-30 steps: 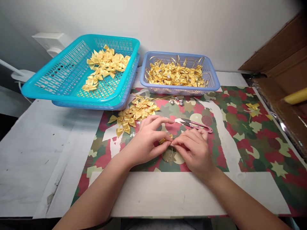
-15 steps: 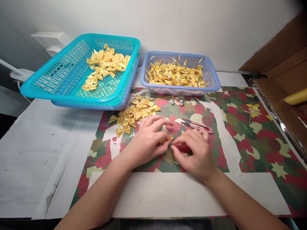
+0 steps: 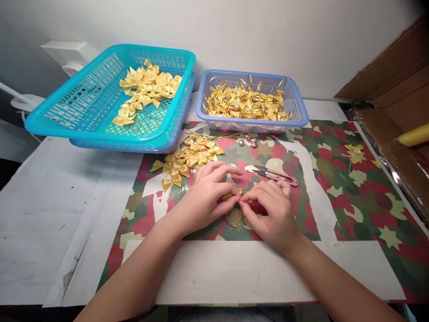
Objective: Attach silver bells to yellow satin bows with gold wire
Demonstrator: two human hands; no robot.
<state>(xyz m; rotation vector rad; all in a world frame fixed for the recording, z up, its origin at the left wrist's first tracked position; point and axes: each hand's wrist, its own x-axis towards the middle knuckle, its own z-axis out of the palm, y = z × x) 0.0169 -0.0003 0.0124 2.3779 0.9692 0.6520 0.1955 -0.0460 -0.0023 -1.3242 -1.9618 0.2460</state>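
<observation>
My left hand (image 3: 212, 193) pinches a yellow ribbon bow (image 3: 237, 192), mostly hidden behind its thumb and index finger. Thumb and index of my right hand (image 3: 272, 213) are pressed together right beside it, on a thin gold wire (image 3: 241, 217) that curves down in a loop below the fingertips. The two hands' fingertips meet or nearly meet. Just beyond my right hand lie thread snips (image 3: 279, 176) with pink handles. A pile of yellow bows (image 3: 191, 156) rests on the patterned paper past my left hand.
A turquoise basket (image 3: 114, 134) at the back left contains yellow bows. The blue basket (image 3: 251, 123) holds bows with gold wire loops and silver bells. Several loose silver bells (image 3: 247, 137) and straight gold wires (image 3: 224, 135) lie before it. A cardboard box (image 3: 392, 112) stands right.
My right fingertips have closed in slightly toward the left ones at the bow. The view has shifted a little; other things stay in place.
</observation>
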